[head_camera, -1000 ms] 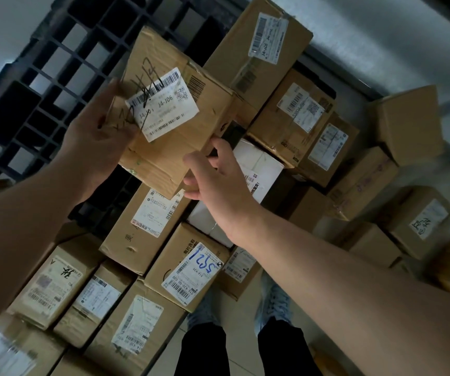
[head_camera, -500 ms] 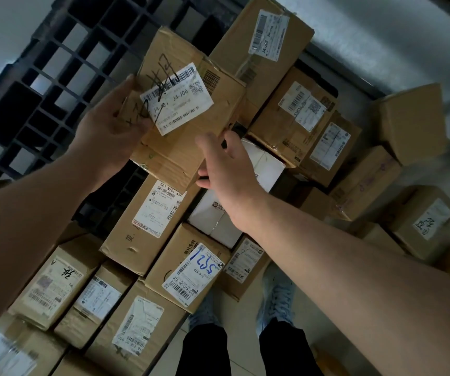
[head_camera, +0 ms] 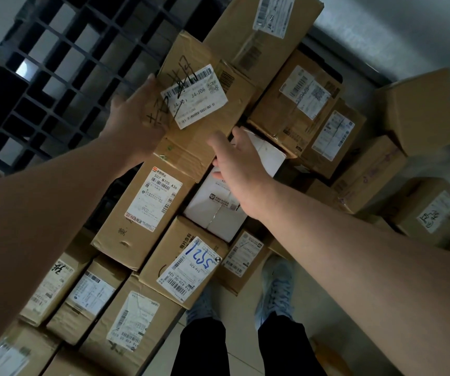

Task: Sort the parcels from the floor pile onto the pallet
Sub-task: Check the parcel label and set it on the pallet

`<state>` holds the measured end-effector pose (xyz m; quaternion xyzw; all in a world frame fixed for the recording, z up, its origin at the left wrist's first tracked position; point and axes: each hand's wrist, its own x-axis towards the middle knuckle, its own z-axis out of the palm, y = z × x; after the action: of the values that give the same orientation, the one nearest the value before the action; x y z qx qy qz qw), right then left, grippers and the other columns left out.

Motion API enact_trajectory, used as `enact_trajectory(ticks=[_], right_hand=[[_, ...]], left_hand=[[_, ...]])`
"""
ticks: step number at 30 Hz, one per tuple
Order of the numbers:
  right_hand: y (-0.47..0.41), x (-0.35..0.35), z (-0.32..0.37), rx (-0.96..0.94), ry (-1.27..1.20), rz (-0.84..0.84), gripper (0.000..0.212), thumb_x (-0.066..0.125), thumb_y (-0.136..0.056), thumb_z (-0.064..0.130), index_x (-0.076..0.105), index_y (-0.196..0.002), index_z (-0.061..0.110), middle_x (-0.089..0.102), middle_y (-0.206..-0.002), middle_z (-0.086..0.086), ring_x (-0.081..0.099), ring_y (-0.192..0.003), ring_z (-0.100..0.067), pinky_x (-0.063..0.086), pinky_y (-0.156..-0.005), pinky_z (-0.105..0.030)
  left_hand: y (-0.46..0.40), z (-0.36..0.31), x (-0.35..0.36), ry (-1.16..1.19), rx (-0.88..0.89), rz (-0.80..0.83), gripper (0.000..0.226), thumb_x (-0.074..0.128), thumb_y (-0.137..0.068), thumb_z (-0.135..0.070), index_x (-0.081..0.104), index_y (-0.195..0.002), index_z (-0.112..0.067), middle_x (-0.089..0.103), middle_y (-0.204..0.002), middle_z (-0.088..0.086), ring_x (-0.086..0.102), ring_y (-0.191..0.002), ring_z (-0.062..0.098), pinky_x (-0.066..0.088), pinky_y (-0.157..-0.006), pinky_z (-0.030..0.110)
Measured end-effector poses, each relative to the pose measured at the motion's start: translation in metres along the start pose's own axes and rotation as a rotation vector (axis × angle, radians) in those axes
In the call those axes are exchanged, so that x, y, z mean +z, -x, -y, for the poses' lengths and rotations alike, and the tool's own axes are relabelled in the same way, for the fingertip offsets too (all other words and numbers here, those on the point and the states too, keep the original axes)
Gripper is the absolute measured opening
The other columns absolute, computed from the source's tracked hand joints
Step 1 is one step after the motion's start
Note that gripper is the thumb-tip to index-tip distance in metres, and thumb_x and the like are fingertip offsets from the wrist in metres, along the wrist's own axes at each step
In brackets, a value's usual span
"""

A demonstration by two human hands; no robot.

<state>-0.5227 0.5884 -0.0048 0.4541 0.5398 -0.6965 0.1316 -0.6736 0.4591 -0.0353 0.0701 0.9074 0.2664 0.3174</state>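
Note:
I hold a brown cardboard parcel [head_camera: 204,137] with a white J4-J06 label and black marker scrawl, up above the stacked boxes. My left hand [head_camera: 137,118] grips its left side, thumb along the edge. The fingers of my right hand [head_camera: 240,169] lie loosely straight against the parcel's lower right edge, above a white box [head_camera: 218,210]. The black grid pallet [head_camera: 55,77] lies at the upper left, its open cells showing the floor.
Labelled cardboard boxes are packed in rows below the parcel, among them a long box [head_camera: 142,210] and one marked 5921 [head_camera: 188,270]. Loose boxes [head_camera: 419,109] lie on the floor at the right. My shoes [head_camera: 275,289] stand at the stack's near edge.
The parcel has moved up and to the right, away from me, with both hands following. The fingers of my right hand have uncurled from the parcel's lower edge.

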Motion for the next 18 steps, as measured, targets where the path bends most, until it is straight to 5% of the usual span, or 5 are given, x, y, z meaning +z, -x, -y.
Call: enact_trajectory(ticks=[5,15,18], right_hand=[[-0.010,-0.004,-0.005,0.037,-0.002,0.012,0.079,0.056,-0.099,0.039,0.018,-0.167,0.028,0.027,-0.169,-0.003,0.034,-0.152,-0.024,0.037,-0.121,-0.053],[-0.019,-0.005,-0.015,0.073,0.010,0.042,0.079,0.059,-0.089,0.048,0.035,-0.161,0.024,0.038,-0.163,-0.002,0.038,-0.149,-0.021,0.039,-0.120,-0.053],[-0.021,-0.006,-0.019,0.078,0.041,0.039,0.078,0.059,-0.090,0.046,0.036,-0.161,0.022,0.039,-0.162,-0.004,0.038,-0.149,-0.022,0.039,-0.120,-0.053]], left_hand=[[0.002,0.000,0.013,-0.168,0.077,0.064,0.079,0.066,-0.095,-0.013,0.032,-0.156,-0.051,0.040,-0.150,0.003,0.051,-0.124,0.034,0.048,-0.082,0.036],[0.002,0.011,0.026,-0.312,0.097,0.165,0.092,0.074,-0.091,-0.013,0.023,-0.160,-0.047,0.005,-0.172,-0.004,0.029,-0.151,0.039,0.048,-0.095,0.047],[0.002,0.015,0.028,-0.352,0.113,0.159,0.095,0.076,-0.090,-0.017,0.021,-0.159,-0.050,0.005,-0.172,-0.006,0.026,-0.152,0.040,0.041,-0.110,0.060]])
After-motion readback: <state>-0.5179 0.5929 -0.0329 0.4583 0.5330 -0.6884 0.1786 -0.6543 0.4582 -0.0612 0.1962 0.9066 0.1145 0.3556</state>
